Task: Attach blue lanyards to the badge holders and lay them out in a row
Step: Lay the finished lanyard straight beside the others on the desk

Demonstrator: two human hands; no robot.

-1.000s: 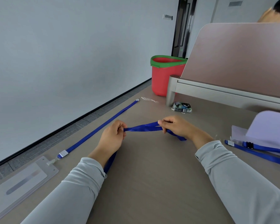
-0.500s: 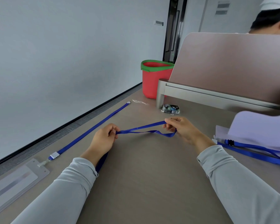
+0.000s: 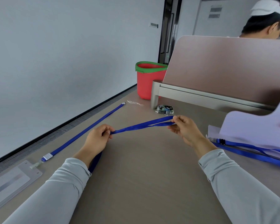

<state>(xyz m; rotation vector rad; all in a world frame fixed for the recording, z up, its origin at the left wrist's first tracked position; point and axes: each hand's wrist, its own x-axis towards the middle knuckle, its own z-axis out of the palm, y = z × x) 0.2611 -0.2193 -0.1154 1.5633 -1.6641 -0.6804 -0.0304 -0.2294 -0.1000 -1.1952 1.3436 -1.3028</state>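
Head view: the left hand (image 3: pixel 96 140) pinches a blue lanyard (image 3: pixel 141 125) between thumb and curled fingers. The right hand (image 3: pixel 185 129) pinches its looped end the same way. The strap stretches between the two pinches above the table (image 3: pixel 144 175), its tail passing under the left wrist. Left of the left fingers lies a second lanyard (image 3: pixel 87 131) clipped to a badge holder (image 3: pixel 11 181). Right of the right fingers lie more straps (image 3: pixel 252 151)

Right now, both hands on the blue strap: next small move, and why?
Probably lay the held lanyard flat on the table, parallel to the laid-out lanyard at left: the left hand and right hand pinch it taut in the air.
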